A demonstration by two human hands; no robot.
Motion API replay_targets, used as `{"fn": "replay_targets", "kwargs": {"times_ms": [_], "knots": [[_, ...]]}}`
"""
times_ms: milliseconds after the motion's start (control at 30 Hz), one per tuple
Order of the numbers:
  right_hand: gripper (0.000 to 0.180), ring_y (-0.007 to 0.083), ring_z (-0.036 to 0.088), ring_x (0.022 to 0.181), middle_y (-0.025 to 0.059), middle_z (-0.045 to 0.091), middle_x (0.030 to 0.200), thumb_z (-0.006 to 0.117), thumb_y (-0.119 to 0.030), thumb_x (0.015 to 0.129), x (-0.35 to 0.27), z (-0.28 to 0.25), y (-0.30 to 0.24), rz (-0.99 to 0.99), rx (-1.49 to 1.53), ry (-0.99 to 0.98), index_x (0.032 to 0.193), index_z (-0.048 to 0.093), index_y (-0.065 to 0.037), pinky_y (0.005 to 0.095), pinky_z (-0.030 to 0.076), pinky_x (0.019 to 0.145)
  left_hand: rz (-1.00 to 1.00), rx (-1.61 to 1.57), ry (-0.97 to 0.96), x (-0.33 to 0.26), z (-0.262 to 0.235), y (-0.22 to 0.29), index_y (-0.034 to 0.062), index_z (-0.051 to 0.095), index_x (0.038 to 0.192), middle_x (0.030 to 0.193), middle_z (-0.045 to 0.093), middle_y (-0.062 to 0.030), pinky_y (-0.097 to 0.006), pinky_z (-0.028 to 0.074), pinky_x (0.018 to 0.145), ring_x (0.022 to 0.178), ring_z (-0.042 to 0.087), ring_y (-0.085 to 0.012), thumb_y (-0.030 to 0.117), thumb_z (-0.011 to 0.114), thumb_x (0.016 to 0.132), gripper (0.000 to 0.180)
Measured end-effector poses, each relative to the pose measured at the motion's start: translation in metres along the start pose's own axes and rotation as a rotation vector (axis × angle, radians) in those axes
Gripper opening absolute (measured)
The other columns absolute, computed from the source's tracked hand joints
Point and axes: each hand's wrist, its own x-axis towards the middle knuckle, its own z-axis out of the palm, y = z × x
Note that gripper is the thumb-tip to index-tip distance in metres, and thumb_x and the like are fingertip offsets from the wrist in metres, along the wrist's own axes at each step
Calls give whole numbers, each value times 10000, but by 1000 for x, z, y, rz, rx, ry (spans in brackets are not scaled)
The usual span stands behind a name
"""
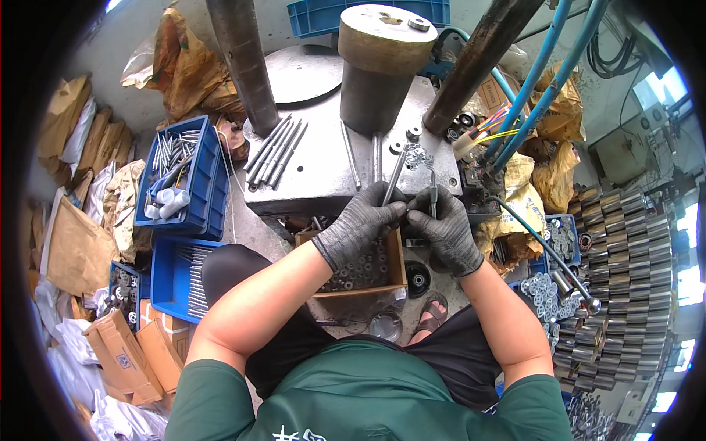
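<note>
Both of my hands wear dark grey gloves and meet in front of the steel press table. My left hand (362, 224) is closed around a metal rod (396, 173) that tilts up and away. My right hand (450, 231) is closed on a thin metal tool (434, 180) pointing upward, its kind unclear. The fingertips of the two hands almost touch, and whatever lies between them is too small to make out. Beyond them, several steel rods (278, 154) lie side by side on the press table (323, 176), with a single rod (350, 154) to their right.
A thick press ram (379, 92) stands between two dark columns (246, 66). Below my hands is a cardboard box (397, 283) of small round parts. Blue bins (208, 176) stand left; stacked metal cylinders (618, 279) fill the right. Blue hoses (540, 95) hang at the right.
</note>
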Motion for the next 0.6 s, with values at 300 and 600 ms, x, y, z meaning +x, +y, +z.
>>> {"fn": "replay_targets", "kwargs": {"times_ms": [300,600], "knots": [[306,104,624,851,29,672,922,749,-63,877,-3,-3,-9,127,-105,41,1142,600,-25,280,536,777,-74,102,0,-2,5,-6,48,614,1177,877,613,21,-186,424,594,707,525,-43,245,661,1008,264],[594,207,623,1062,129,663,1106,740,-49,810,-12,-13,-19,-52,-210,-31,1357,521,21,360,522,921,-65,-191,214,7,-6,5,62,606,989,735,612,-31,-209,422,448,533,536,-96,196,607,1015,136]]}}
